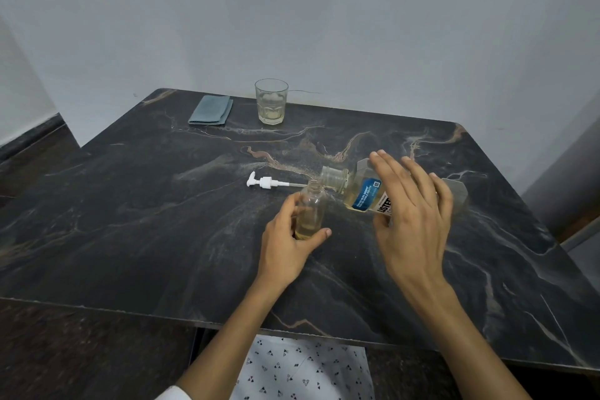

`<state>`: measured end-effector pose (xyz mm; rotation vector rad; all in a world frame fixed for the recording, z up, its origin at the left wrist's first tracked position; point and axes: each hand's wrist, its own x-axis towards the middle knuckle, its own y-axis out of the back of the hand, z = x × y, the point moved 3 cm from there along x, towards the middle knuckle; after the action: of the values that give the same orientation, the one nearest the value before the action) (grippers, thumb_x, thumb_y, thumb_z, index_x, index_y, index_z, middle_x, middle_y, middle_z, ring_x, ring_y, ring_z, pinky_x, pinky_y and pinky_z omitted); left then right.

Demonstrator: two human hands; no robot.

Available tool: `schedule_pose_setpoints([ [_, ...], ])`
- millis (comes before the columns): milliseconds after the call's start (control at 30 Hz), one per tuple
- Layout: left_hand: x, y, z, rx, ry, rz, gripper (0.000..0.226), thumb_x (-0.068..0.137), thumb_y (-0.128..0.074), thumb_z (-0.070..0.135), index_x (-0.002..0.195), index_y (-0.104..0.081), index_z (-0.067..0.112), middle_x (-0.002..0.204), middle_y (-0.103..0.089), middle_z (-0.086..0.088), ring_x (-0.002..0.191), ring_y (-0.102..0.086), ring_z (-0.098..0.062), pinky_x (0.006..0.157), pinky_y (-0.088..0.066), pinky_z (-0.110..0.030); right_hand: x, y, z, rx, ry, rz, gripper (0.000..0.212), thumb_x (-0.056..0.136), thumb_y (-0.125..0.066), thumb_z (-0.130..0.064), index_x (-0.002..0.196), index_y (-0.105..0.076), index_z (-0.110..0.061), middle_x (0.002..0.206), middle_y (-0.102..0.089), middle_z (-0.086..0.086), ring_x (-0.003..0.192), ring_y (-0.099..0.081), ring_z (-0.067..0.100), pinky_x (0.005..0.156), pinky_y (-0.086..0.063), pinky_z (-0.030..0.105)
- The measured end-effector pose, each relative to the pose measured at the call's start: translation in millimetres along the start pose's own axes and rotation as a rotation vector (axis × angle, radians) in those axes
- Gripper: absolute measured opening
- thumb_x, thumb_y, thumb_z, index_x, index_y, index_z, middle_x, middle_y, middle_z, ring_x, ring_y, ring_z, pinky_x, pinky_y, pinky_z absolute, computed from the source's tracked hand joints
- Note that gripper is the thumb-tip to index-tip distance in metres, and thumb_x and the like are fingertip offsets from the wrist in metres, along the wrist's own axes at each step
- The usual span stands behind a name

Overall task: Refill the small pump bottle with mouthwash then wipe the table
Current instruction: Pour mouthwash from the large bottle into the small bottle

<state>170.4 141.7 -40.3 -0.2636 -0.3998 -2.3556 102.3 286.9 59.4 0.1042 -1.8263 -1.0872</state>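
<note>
The small clear bottle point(312, 208) stands upright on the dark marble table point(162, 204), open at the top, with a little yellowish liquid at its bottom. My left hand point(292, 240) grips its lower part. My right hand point(412, 211) holds the large mouthwash bottle point(360, 195) tipped on its side, its wide mouth just above the small bottle's neck. The white pump head point(264, 182) with its tube lies on the table just behind the small bottle.
A folded grey-blue cloth point(211, 110) lies at the table's far left. A clear glass point(271, 101) with a little pale liquid stands beside it near the wall. The table's near edge runs above my patterned clothing point(305, 367).
</note>
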Motion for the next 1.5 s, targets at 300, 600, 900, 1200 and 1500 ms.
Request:
schedule_pose_setpoints([
  [300,-0.5,0.4,0.8,-0.006,0.002,-0.008,0.060,0.069,-0.083,0.029,0.105,-0.046,0.060,0.105,-0.067,0.011,0.097,-0.066,-0.005,0.089,-0.055,-0.039,-0.5,-1.1,0.3,-0.001,-0.003,0.001,0.095,0.052,-0.076,0.019,0.137,-0.048,-0.016,0.136,-0.054,0.001,0.128,-0.046,0.025,0.105,-0.023,0.039],
  [600,-0.7,0.3,2.2,-0.004,-0.001,-0.016,0.057,0.069,-0.082,0.031,0.106,-0.046,0.056,0.105,-0.067,0.012,0.097,-0.065,-0.005,0.089,-0.055,-0.040,-0.5,-1.7,0.7,-0.002,-0.002,-0.001,0.094,0.053,-0.077,0.018,0.137,-0.048,-0.015,0.136,-0.054,0.001,0.128,-0.045,0.025,0.106,-0.022,0.039],
  [900,-0.3,0.3,1.1,-0.010,-0.011,-0.007,0.060,0.068,-0.082,0.033,0.106,-0.046,0.062,0.101,-0.067,0.017,0.095,-0.065,-0.001,0.088,-0.055,-0.035,-0.4,-1.4,0.2,0.000,-0.001,0.005,0.093,0.054,-0.077,0.018,0.136,-0.049,-0.015,0.136,-0.054,0.002,0.128,-0.046,0.026,0.106,-0.021,0.039],
  [1200,-0.1,0.3,0.7,-0.008,-0.011,-0.005,0.059,0.068,-0.082,0.033,0.107,-0.047,0.058,0.104,-0.067,0.014,0.097,-0.065,-0.003,0.089,-0.055,-0.038,-0.9,-1.9,1.0,0.005,0.003,0.011,0.095,0.053,-0.078,0.017,0.137,-0.047,-0.015,0.136,-0.054,0.002,0.128,-0.044,0.025,0.106,-0.022,0.039],
  [1500,-0.2,0.5,1.0,0.003,-0.007,-0.007,0.059,0.068,-0.082,0.035,0.106,-0.045,0.062,0.103,-0.067,0.015,0.097,-0.065,-0.003,0.089,-0.055,-0.037,-1.0,-1.9,0.6,0.000,0.005,0.016,0.094,0.054,-0.077,0.017,0.137,-0.047,-0.016,0.137,-0.053,0.002,0.128,-0.044,0.025,0.106,-0.022,0.038],
])
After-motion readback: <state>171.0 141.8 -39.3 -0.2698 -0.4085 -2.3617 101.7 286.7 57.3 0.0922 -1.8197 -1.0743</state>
